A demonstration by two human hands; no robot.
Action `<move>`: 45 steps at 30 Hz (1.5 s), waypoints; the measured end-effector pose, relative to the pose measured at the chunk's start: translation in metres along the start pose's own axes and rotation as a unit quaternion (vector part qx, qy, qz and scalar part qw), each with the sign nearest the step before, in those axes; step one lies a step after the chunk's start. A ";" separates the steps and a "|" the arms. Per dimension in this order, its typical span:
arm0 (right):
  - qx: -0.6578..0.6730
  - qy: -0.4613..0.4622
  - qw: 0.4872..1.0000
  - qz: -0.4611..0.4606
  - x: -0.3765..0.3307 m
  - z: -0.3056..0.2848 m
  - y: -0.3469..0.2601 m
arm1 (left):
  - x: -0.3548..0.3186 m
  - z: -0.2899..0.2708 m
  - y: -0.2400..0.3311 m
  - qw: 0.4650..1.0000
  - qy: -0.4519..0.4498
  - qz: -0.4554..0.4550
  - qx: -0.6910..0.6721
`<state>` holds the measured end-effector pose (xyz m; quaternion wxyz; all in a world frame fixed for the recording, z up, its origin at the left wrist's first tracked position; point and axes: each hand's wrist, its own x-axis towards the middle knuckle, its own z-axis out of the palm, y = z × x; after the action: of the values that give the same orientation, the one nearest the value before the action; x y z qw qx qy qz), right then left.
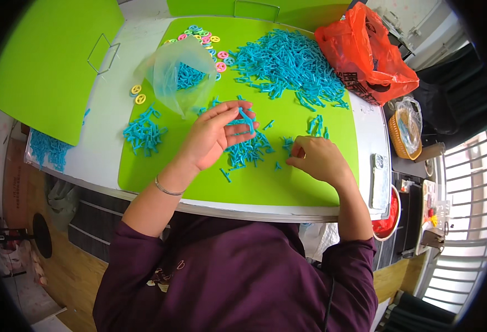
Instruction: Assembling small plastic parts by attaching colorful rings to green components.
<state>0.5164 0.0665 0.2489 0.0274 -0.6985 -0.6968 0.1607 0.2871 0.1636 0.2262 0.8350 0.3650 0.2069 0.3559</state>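
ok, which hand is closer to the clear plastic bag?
Left. The left hand sits just below the clear plastic bag, pinching a blue stick. The right hand rests farther off, lower right on the green mat.

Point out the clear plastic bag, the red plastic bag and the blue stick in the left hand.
Clear plastic bag (172, 74), head view: on its crumpled upper side.
Red plastic bag (365, 52), head view: middle of its bulging body.
Blue stick (247, 119), head view: on its shaft, between the left hand's fingertips.

Red plastic bag (365, 52), coloured wheels (202, 34), clear bag (171, 72).
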 end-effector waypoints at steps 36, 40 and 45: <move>0.719 0.016 0.695 -0.027 0.012 0.025 -0.031 | -0.009 0.018 -0.028 0.961 -0.009 0.131 0.242; 0.530 0.170 0.828 -0.067 0.031 0.012 -0.019 | -0.007 0.006 -0.007 0.996 0.025 0.086 0.005; 0.123 0.310 0.930 -0.155 0.058 0.025 0.014 | -0.010 -0.001 0.018 0.998 0.008 0.056 -0.036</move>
<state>0.5220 0.1186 0.2105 0.3525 -0.5880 -0.7278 0.0148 0.2719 0.1654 0.2405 0.8249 0.3426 0.1797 0.4121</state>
